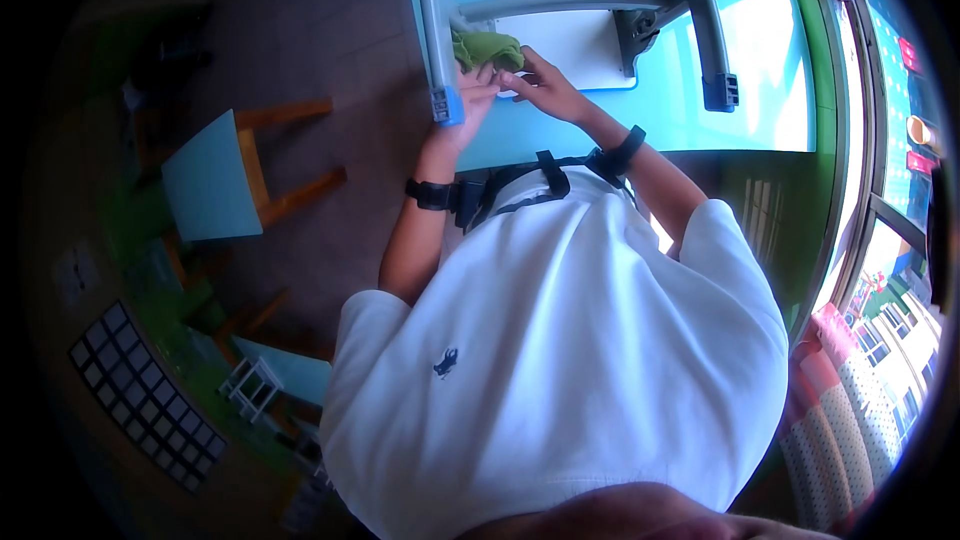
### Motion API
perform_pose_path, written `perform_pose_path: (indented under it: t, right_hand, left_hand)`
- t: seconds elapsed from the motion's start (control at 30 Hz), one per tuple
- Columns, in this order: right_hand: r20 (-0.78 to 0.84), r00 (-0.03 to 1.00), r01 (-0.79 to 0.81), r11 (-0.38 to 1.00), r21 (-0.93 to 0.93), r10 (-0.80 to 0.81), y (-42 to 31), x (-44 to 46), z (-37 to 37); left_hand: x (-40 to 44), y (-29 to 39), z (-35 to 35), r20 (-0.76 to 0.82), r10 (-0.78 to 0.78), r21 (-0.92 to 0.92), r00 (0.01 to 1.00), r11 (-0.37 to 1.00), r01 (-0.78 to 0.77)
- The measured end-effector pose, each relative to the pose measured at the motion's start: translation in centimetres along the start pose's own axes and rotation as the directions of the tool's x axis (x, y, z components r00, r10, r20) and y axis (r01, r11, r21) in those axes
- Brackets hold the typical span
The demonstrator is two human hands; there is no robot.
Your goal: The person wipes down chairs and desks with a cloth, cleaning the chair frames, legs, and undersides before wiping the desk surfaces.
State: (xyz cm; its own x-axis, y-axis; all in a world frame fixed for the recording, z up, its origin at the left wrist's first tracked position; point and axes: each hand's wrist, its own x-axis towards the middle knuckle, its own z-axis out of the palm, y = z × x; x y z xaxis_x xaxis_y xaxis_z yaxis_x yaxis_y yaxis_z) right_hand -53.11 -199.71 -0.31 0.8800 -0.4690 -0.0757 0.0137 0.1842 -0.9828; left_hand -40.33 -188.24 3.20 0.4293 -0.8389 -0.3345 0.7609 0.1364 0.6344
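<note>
Palm up, my left hand (472,103) is beside a grey metal leg with a blue end cap (446,106), its fingers apart and touching a crumpled green cloth (490,49). My right hand (548,88) meets it from the right, thumb and index finger apart, the index fingertip at the cloth's right edge. The cloth lies just beyond both hands. The leg belongs to a grey frame (570,4) around a white panel with a blue edge (585,45), which rests on a light blue tabletop (760,50).
Another grey leg (708,35) stands at the right of the frame. On the left are a light blue chair or small table (212,178) with wooden legs and, lower, a small white rack (250,387). Windows (900,190) line the right side, above patterned rolls (840,420).
</note>
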Motion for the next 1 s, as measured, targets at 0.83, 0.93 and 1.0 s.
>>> perform_pose_path:
  t: [0.83,0.93,1.0]
  right_hand:
    - [-0.165,0.983,0.005,0.879,0.476,0.084,-5.4,3.2,5.8]
    - [-0.224,0.969,0.185,0.9,0.394,-0.102,-6.9,3.7,5.3]
    - [-0.278,0.945,0.251,0.924,0.288,-0.17,-8.0,3.1,5.4]
  left_hand:
    - [-4.1,6.4,5.3,0.066,0.16,0.268,0.985,0.948,-0.172]
    - [-4.2,6.8,4.7,0.092,0.138,0.27,0.986,0.95,-0.158]
    - [-4.0,7.0,4.1,0.137,0.129,0.245,0.982,0.956,-0.159]
